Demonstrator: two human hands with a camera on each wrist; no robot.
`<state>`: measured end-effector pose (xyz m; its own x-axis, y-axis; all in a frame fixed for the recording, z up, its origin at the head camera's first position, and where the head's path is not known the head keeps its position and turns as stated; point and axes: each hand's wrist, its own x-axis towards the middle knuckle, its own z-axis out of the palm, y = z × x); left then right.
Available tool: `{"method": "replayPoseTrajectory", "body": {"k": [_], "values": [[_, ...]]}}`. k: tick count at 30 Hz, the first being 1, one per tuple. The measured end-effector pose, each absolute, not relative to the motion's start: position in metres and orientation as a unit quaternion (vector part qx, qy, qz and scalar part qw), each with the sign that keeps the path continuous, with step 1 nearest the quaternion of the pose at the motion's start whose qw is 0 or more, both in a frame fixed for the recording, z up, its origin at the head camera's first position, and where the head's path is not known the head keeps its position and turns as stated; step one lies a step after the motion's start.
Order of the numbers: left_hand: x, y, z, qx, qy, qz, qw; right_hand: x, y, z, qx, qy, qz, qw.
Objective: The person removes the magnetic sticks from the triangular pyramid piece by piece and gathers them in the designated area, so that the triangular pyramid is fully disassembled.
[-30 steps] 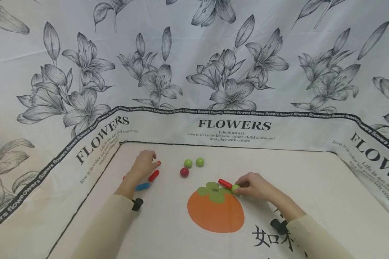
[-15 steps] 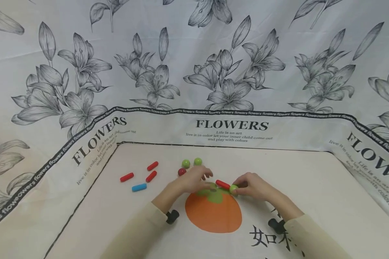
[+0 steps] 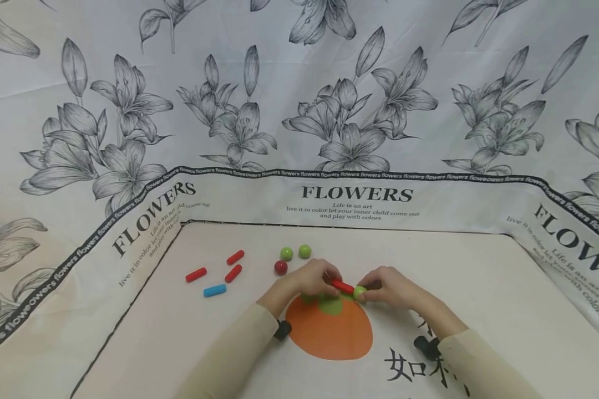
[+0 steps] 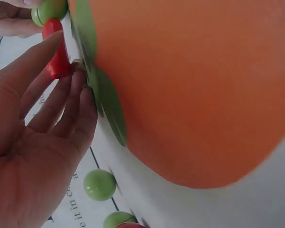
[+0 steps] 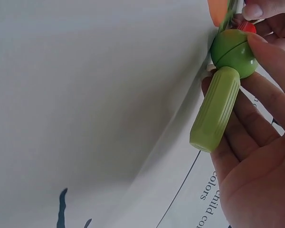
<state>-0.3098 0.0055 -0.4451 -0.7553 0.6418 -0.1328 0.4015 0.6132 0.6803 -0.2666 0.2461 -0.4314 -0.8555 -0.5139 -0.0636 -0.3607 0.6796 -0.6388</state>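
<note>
My left hand (image 3: 313, 279) pinches a short red plastic rod (image 3: 343, 286) near its left end, above the printed orange persimmon (image 3: 329, 331). In the left wrist view the thumb lies over this red rod (image 4: 60, 61) and the fingertips are behind it. The rod's other end meets a green ball (image 3: 360, 293), which my right hand (image 3: 393, 288) holds between thumb and fingers. From the right wrist view, a ribbed light-green rod (image 5: 215, 110) extends from the same green ball (image 5: 233, 52) along my right fingers; the head view hides it.
Loose red rods (image 3: 196, 275) and one blue rod (image 3: 214, 290) lie at the left on the white cloth. Behind my left hand sit two green balls (image 3: 305, 251) and a dark red ball (image 3: 280, 267). A flower-printed curtain (image 3: 354, 111) rises at the back.
My left hand has left the loose red rods, moved right across the cloth and taken hold of the red rod at the green ball. My right hand has stayed almost still, holding the ball.
</note>
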Motion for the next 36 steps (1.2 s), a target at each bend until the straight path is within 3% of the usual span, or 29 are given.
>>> {"method": "replayPoseTrajectory", "body": {"k": [10,18,24,31,36], "values": [[-0.314,0.001,-0.445,0.271,0.885,0.332,0.18,-0.269,0.24,-0.431,-0.262,0.907,-0.308,0.116],[-0.305,-0.004,-0.441,0.194,0.904,0.345,0.163,-0.27,0.238,-0.432,-0.265,0.907,-0.308,0.116],[-0.299,-0.017,-0.437,0.198,0.895,0.37,0.152,-0.269,0.239,-0.434,-0.264,0.908,-0.306,0.112],[-0.298,-0.048,-0.426,0.211,0.901,0.365,0.102,-0.271,0.24,-0.435,-0.261,0.909,-0.307,0.109],[-0.302,-0.079,-0.419,0.17,0.909,0.374,0.074,-0.27,0.243,-0.434,-0.258,0.913,-0.299,0.101]]}}
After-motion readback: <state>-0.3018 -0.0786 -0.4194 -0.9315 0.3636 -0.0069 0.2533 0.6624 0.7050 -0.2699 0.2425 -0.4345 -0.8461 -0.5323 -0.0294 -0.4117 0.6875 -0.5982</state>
